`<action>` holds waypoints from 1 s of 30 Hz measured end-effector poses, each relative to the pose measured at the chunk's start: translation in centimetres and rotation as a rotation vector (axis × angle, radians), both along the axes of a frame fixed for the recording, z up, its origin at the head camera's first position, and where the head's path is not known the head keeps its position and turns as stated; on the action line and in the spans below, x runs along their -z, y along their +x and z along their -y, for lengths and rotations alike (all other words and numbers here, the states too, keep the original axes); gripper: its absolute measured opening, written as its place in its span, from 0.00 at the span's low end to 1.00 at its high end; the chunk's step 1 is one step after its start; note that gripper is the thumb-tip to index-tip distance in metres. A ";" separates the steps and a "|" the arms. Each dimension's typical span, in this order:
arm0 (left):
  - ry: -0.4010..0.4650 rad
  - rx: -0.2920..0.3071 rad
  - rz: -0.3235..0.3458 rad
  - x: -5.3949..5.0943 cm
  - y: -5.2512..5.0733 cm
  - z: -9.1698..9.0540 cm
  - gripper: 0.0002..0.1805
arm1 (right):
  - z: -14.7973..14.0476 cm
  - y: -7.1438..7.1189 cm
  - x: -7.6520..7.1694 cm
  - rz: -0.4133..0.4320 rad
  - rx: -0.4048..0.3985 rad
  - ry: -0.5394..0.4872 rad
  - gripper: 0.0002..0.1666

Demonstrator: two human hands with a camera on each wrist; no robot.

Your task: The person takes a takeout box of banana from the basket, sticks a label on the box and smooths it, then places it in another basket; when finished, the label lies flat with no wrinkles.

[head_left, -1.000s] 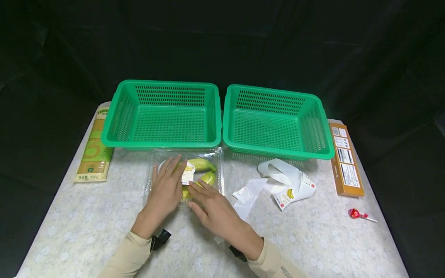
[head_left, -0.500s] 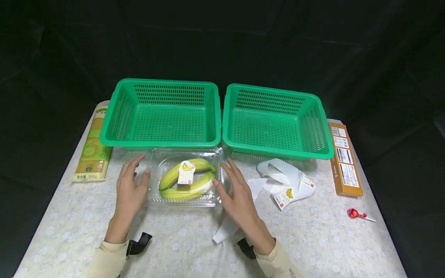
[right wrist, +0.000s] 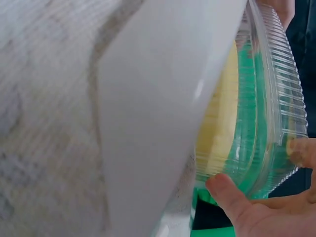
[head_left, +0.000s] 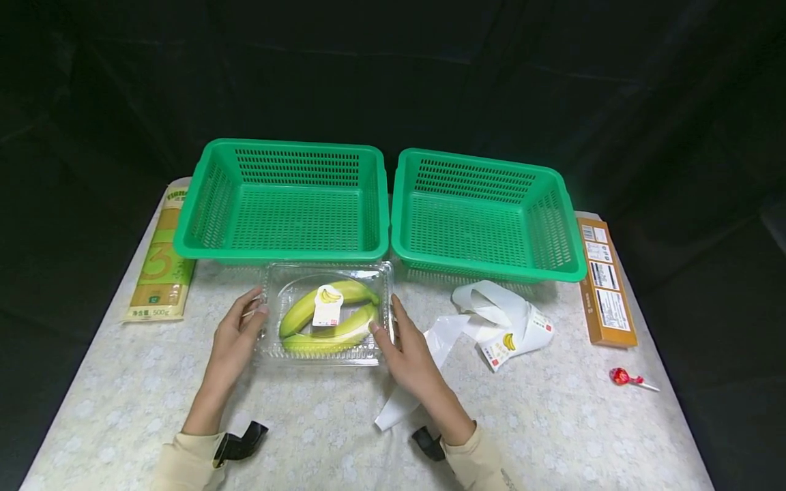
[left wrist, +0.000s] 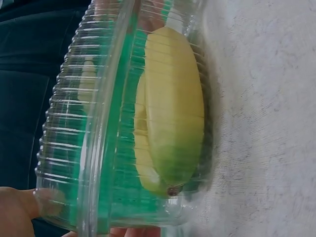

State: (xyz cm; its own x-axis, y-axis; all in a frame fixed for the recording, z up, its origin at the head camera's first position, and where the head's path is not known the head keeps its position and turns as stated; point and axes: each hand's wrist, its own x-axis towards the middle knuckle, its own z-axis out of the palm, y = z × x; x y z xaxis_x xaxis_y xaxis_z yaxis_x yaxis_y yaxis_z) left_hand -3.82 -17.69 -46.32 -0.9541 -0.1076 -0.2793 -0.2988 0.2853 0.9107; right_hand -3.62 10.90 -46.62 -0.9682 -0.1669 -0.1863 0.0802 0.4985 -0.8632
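A clear plastic clamshell container [head_left: 319, 360] sits on the table with its lid closed. Through the lid show two yellow-green bananas [head_left: 353, 291], and a white sticker [head_left: 327, 310] with a banana print lies on top. My left hand [head_left: 232, 341] grips the container's left end; in the left wrist view, its thumb [left wrist: 29, 202] lies against the ribbed lid and fingertips show by the lower part. At the opposite end, my right hand [head_left: 410, 358] holds on with thumb over the lid and fingers along the side, as the right wrist view confirms.
Two green baskets [head_left: 295, 258] [head_left: 485, 268] stand behind the container. A noodle pack [head_left: 161, 262] lies at the left. A crumpled strip of banana-printed labels [head_left: 516, 341] lies to the right, its backing tail running beneath my right forearm. Farther right are an orange box [head_left: 608, 293] and a red lollipop [head_left: 621, 376].
Both hands were flat over the sticker on the lid, then parted to the sides. Now they have closed on the container's two ends. The container has stayed nearly in place.
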 end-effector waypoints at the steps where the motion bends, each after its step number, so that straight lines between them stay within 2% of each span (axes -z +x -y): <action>1: 0.000 -0.004 -0.001 0.0 0.0 0.0 0.31 | 0.1 0.0 0.0 -0.007 0.007 -0.004 0.48; 8: 0.015 -0.028 -0.011 0.2 0.1 -0.3 0.29 | 0.3 0.2 0.1 -0.019 0.020 -0.030 0.48; 17: 0.019 -0.047 -0.008 0.1 0.1 -0.7 0.30 | 0.1 0.2 -0.3 -0.018 0.024 -0.005 0.49; 23: 0.039 -0.017 0.003 -0.3 0.3 -0.6 0.32 | -0.3 0.4 -0.9 -0.011 0.016 0.038 0.49; 30: 0.032 0.009 -0.002 -0.4 0.6 -0.6 0.34 | -0.8 0.8 -1.1 0.012 0.024 0.037 0.49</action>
